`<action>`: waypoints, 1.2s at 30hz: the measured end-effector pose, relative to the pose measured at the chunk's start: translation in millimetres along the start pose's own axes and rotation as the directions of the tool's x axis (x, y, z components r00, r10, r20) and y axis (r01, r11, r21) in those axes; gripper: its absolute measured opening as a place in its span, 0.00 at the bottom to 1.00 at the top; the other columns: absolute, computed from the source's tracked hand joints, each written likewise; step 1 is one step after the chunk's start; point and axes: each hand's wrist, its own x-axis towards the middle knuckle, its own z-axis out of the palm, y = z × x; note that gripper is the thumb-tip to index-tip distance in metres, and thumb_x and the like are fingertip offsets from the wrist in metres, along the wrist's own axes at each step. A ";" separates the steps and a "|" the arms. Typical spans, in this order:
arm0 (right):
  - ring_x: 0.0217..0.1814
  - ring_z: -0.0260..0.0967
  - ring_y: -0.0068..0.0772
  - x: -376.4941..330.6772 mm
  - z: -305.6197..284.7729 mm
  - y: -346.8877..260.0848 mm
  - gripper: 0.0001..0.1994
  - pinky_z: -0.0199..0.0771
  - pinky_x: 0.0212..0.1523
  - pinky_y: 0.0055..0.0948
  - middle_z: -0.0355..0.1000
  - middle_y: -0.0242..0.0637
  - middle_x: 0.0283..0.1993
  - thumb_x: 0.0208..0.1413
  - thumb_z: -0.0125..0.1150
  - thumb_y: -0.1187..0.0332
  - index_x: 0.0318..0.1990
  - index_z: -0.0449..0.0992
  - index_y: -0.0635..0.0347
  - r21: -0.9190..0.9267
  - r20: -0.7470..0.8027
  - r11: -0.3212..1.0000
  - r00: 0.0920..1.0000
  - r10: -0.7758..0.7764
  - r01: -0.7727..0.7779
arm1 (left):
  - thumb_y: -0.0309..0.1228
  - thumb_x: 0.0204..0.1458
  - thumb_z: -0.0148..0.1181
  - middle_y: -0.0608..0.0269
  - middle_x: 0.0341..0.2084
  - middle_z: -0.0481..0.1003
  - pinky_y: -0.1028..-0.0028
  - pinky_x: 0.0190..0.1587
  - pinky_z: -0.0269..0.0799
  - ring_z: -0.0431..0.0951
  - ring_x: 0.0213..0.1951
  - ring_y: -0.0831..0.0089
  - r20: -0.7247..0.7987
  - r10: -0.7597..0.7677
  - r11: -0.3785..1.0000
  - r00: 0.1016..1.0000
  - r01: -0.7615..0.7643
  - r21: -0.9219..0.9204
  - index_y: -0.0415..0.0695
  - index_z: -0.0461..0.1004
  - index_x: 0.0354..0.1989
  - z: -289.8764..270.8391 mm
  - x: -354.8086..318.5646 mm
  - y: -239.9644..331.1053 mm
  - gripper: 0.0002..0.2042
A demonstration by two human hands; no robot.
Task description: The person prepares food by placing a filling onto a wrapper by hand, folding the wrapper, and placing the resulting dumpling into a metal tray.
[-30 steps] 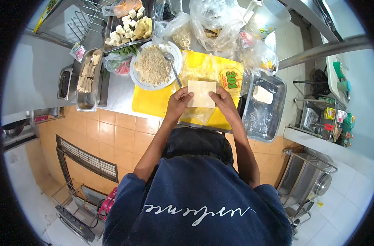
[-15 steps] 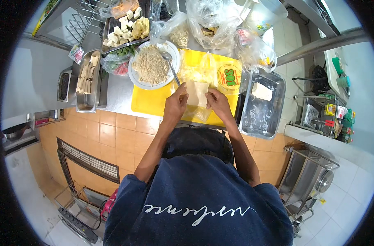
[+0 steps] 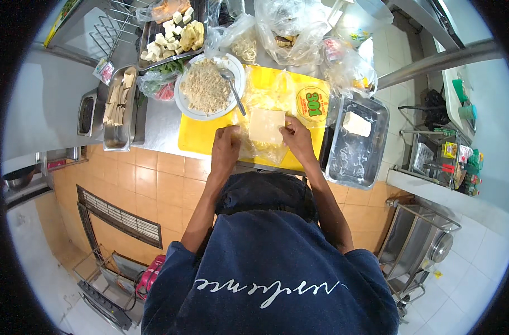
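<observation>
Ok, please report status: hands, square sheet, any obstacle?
Left hand left of pale square sheet, not touching it. Right hand at its right edge. Sheet over clear plastic on yellow board. Spoon handle near upper-left corner, not over it.

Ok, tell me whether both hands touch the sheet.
No, a gap separates the left hand from the sheet; the right hand is at its right edge.
</observation>
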 end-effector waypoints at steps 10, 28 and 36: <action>0.23 0.72 0.26 6.3 -13.1 -9.1 0.14 0.72 0.23 0.29 0.76 0.41 0.31 0.57 0.60 0.70 0.50 0.72 0.63 0.126 0.080 0.990 0.996 0.050 -0.060 | 0.18 0.48 0.60 0.46 0.35 0.72 0.60 0.38 0.73 0.75 0.34 0.50 0.066 0.045 0.998 0.997 -0.041 -0.056 0.45 0.71 0.48 3.4 -6.6 6.2 0.18; 0.27 0.69 0.22 -2.1 -0.3 -17.9 0.07 0.77 0.25 0.24 0.71 0.35 0.30 0.60 0.57 0.71 0.38 0.71 0.68 0.363 0.153 0.921 0.984 0.091 -0.142 | 0.32 0.51 0.64 0.58 0.28 0.80 0.54 0.36 0.68 0.77 0.32 0.53 0.058 0.077 0.980 0.995 -0.086 0.180 0.47 0.72 0.47 13.5 6.2 27.7 0.15; 0.32 0.69 0.19 -3.6 -6.0 -18.2 0.07 0.74 0.28 0.23 0.70 0.31 0.32 0.62 0.56 0.70 0.41 0.72 0.66 0.315 0.151 0.940 0.985 0.086 -0.131 | 0.29 0.51 0.65 0.58 0.30 0.81 0.57 0.34 0.68 0.78 0.32 0.54 0.005 0.047 0.998 0.999 -0.047 0.049 0.48 0.71 0.47 10.1 8.5 34.5 0.15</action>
